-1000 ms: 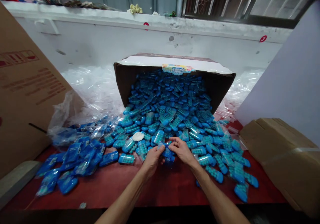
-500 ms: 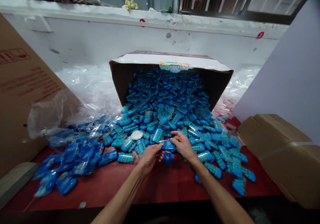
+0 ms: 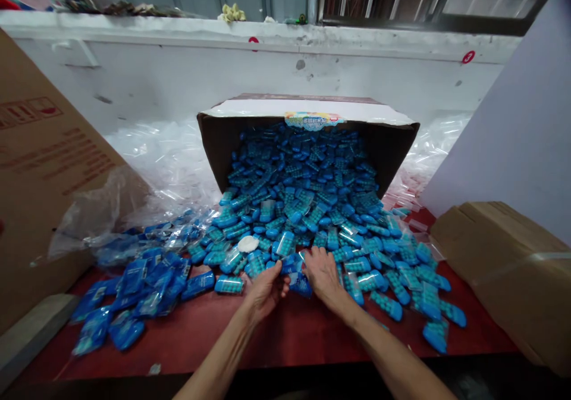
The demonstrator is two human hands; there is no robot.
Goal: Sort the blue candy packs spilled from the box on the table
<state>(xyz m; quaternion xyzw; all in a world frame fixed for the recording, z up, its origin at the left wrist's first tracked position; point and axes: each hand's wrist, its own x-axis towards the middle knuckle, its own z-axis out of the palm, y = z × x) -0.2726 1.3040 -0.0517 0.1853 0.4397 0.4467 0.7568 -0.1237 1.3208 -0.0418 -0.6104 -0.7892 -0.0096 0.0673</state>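
Note:
Small blue packs with teal beads (image 3: 267, 209) spill from a tipped cardboard box (image 3: 307, 107) onto the red table. Just in front of the pile, my left hand (image 3: 267, 288) is closed on the left end of a blue packet (image 3: 292, 264), thumb on top. My right hand (image 3: 322, 272) is at the packet's right end, its fingers bent down and close together; what its fingertips grip is hidden. Another blue packet (image 3: 300, 285) lies below, between the hands. A white round pad (image 3: 248, 244) rests on the pile to the left of them.
Flat blue packets (image 3: 147, 284) form a heap on the left of the red table (image 3: 205, 337). Clear plastic wrappers (image 3: 165, 156) lie behind. A large carton (image 3: 40, 150) stands at left, a brown package (image 3: 504, 275) at right.
My right hand has come down over the packet's right end, its fingers now more bent. My left hand keeps its grip. The whole view has shifted slightly.

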